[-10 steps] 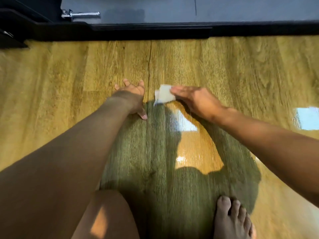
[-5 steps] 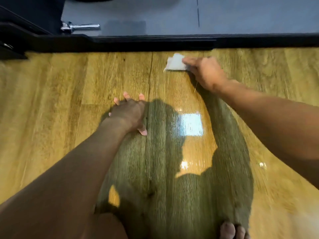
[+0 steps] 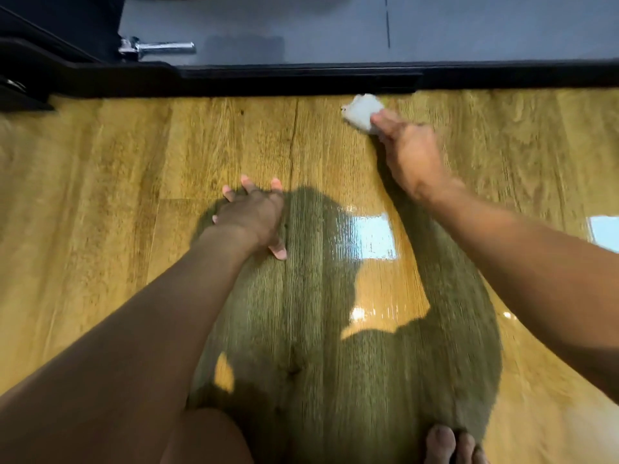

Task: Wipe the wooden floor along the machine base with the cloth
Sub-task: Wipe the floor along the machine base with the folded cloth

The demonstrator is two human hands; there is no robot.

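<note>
Right hand [image 3: 408,155] reached forward, fingertips bunched on the near-right edge of the cloth [image 3: 361,111], gripping it and holding it down on the floor [image 3: 100,202]. That area was motion-blurred, so the exact finger layout could not be told. Left hand [image 3: 251,219] was released and held nothing: palm down flat on the floor, fingers spread and pointing forward, thumb out to the right. It sat nearer the person and left of the right hand, well apart from the cloth.

Cloth was small, white and crumpled. It lay on the floor just beside the lower edge of the black base [image 3: 301,80], right of frame centre. Whether it touched the base could not be told.

Base ran as a dark strip across the whole top of the view, bulkier at far left. Beyond it was a flat grey deck [image 3: 301,25] with a thin dark line on its right part. A chrome lever [image 3: 160,47] lay horizontal at the deck's left end, well left of the cloth.

Floor was yellow-brown wood planks, grain running away from the person, with a plank seam just right of the left hand. The person's big dark shadow [image 3: 301,313] covered the middle, from the left hand down to the bottom edge. A bright glare patch [image 3: 371,237] lay between the two forearms, and a second patch [image 3: 603,232] sat at the far right edge.

A bare knee [image 3: 207,437] showed at the bottom under the left forearm. Toes of a bare foot [image 3: 449,445] rested on the floor at the bottom, right of centre.
</note>
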